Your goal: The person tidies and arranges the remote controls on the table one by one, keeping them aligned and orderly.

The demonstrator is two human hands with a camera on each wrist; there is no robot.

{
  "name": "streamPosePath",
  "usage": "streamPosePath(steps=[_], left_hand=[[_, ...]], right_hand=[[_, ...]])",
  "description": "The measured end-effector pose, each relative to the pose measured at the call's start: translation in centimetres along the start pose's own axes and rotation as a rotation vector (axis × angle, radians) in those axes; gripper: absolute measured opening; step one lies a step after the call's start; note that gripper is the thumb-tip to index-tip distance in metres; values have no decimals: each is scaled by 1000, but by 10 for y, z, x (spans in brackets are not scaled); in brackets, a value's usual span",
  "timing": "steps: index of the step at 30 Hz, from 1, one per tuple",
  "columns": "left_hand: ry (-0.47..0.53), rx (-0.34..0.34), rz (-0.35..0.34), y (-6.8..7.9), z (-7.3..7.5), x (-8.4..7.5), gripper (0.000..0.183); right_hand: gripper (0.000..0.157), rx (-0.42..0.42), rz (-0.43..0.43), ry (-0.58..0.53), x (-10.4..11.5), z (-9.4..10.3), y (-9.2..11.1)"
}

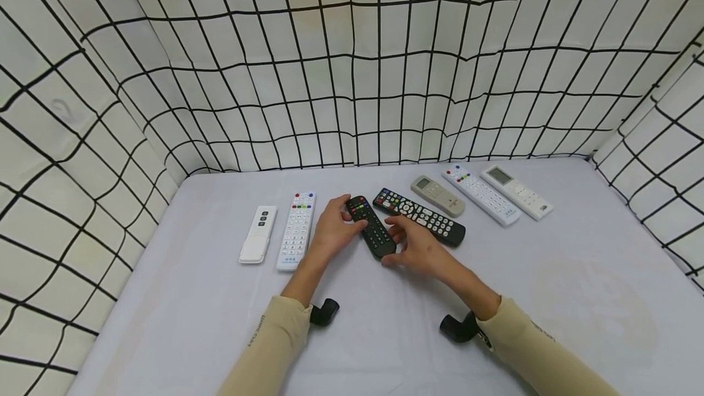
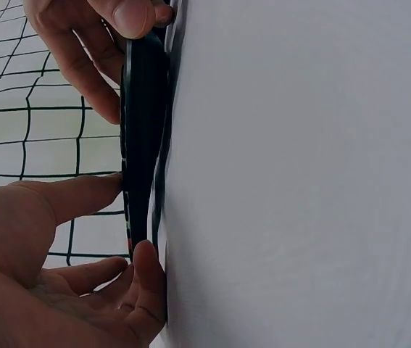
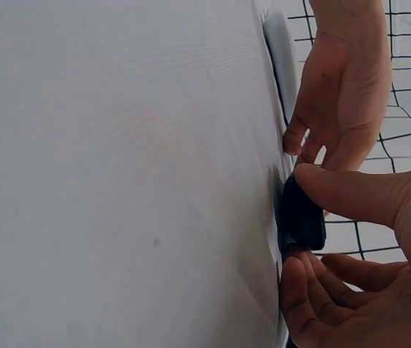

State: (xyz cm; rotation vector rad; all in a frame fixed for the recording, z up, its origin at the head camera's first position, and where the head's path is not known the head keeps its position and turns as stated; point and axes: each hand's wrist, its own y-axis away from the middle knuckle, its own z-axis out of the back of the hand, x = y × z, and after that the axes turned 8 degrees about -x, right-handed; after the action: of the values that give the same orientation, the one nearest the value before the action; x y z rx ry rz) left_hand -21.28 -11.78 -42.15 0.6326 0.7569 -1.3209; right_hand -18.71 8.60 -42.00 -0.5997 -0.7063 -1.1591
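Note:
Both hands are on a black remote control (image 1: 376, 234) at the middle of the table, its colored buttons toward the far end. My left hand (image 1: 334, 228) holds the far end, thumb over the button face and fingers along the edge. At the near end, my right hand (image 1: 420, 249) has its thumb at the corner and its fingers against the right side. In the left wrist view the remote (image 2: 143, 138) appears edge-on, close over the white cloth. The right wrist view shows its near end (image 3: 303, 217) between the right thumb and fingers.
Left of the hands lie a small white remote (image 1: 258, 234) and a longer white remote (image 1: 297, 231). To the right are a larger black remote (image 1: 420, 216), a beige remote (image 1: 438, 195), a white remote (image 1: 481, 194) and one with a screen (image 1: 517, 192). Black netting (image 1: 379, 78) surrounds the table.

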Motion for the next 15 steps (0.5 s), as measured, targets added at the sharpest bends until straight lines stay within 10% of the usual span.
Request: streamPosePath(steps=[15], left_hand=[[49,16,17,-5,10,3,79]], right_hand=[[80,14,-91,-171,9,-12,2]])
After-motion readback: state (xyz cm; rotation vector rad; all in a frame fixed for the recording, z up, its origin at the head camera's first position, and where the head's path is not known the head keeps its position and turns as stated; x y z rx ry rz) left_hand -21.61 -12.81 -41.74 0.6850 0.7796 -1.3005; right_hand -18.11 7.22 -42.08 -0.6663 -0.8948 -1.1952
